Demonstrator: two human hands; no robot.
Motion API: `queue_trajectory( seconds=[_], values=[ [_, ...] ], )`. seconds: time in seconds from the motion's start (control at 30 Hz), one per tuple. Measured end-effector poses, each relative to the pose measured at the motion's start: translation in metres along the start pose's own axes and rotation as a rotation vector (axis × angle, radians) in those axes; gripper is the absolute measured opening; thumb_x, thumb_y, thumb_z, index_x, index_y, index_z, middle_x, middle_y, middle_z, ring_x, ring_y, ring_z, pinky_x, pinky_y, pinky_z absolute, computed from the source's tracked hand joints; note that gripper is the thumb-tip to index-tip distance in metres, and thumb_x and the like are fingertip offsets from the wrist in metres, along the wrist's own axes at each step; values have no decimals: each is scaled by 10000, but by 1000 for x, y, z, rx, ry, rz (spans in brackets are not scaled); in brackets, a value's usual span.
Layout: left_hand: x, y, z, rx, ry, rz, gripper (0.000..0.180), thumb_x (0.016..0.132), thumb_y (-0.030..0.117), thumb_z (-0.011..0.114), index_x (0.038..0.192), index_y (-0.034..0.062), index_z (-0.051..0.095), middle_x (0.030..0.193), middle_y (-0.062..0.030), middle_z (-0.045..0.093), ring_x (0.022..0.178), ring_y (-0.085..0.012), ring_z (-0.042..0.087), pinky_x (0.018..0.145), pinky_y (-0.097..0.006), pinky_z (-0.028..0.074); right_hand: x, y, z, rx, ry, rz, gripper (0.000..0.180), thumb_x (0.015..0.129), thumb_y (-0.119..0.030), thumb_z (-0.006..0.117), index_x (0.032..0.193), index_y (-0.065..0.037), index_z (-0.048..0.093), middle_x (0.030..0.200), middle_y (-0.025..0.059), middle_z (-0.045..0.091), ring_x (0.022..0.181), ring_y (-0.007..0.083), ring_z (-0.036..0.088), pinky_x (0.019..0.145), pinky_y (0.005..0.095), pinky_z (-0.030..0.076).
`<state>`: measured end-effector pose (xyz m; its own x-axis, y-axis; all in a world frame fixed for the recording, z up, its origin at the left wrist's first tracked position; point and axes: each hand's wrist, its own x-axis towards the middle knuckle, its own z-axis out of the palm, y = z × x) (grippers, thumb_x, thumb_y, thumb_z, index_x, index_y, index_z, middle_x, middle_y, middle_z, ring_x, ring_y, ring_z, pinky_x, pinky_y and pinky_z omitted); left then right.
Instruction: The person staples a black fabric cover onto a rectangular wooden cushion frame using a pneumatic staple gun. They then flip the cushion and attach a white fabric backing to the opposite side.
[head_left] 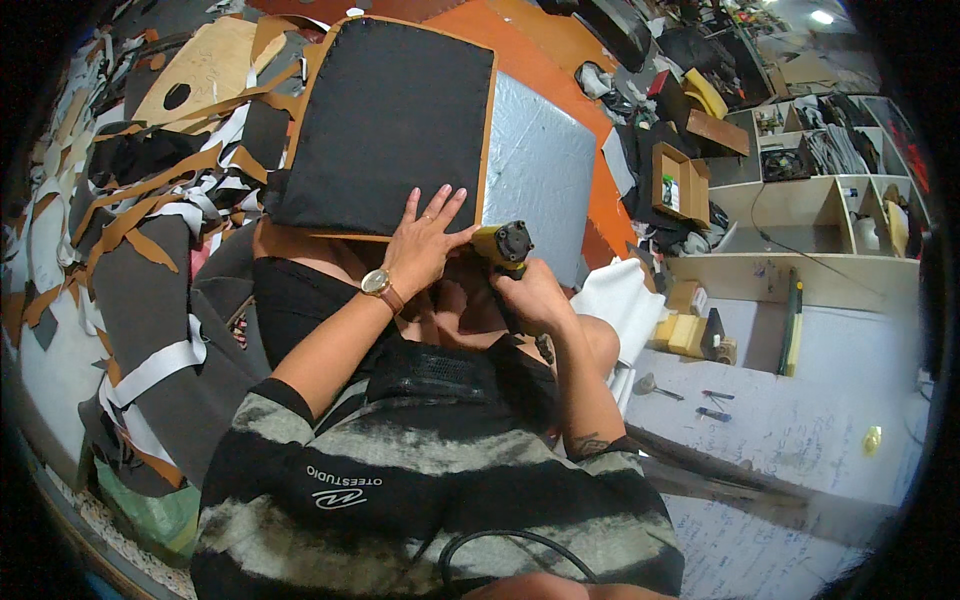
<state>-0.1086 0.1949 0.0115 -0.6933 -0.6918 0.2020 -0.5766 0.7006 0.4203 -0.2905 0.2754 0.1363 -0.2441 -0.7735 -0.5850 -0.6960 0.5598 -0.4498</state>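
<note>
A black fabric-covered panel (390, 120) with an orange-brown edge lies across my lap. My left hand (430, 238) rests on its near edge with the fingers spread, a watch on the wrist. In my right hand (537, 297) is a yellow and black staple gun (503, 246), its fingers wrapped round the handle. The gun's head is at the panel's near right corner, close to my left thumb; whether its nose touches the panel is hidden. Under the panel's right side sits a silver, foil-like sheet (540, 160).
Brown, white and grey fabric scraps (150, 225) pile up on the left. Beyond the panel spreads orange material (565, 50). On the right are a white surface with writing (780, 430), yellow blocks (685, 333), an open cardboard box (682, 185) and a divided shelf (800, 215).
</note>
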Motion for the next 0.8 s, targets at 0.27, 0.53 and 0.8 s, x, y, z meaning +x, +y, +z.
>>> queue_trajectory(
  seconds=[0.27, 0.53, 0.8],
  values=[
    [0, 2, -2, 38, -4, 8, 555, 920, 119, 649, 1406, 385, 659, 1685, -119, 342, 1572, -313, 283, 1266, -634, 168, 15, 0, -28, 14, -83, 44, 309, 875, -233, 675, 995, 50, 709, 782, 98, 691, 689, 187, 645, 647, 355, 512],
    [-4, -2, 11, 60, 43, 30, 589, 901, 104, 663, 1418, 387, 643, 1693, -114, 322, 1568, -321, 292, 1253, -648, 199, 6, 8, -6, -14, -5, -14, 359, 866, -263, 696, 999, 69, 723, 832, 171, 728, 761, 257, 709, 721, 402, 554],
    [3, -3, 6, 65, 56, 17, 643, 910, 256, 734, 1522, 292, 542, 1698, -127, 310, 1576, -331, 276, 1261, -623, 190, 4, 6, -18, 115, -37, 10, 315, 897, -303, 732, 971, 3, 748, 749, 131, 696, 653, 219, 670, 586, 369, 505]
  ],
)
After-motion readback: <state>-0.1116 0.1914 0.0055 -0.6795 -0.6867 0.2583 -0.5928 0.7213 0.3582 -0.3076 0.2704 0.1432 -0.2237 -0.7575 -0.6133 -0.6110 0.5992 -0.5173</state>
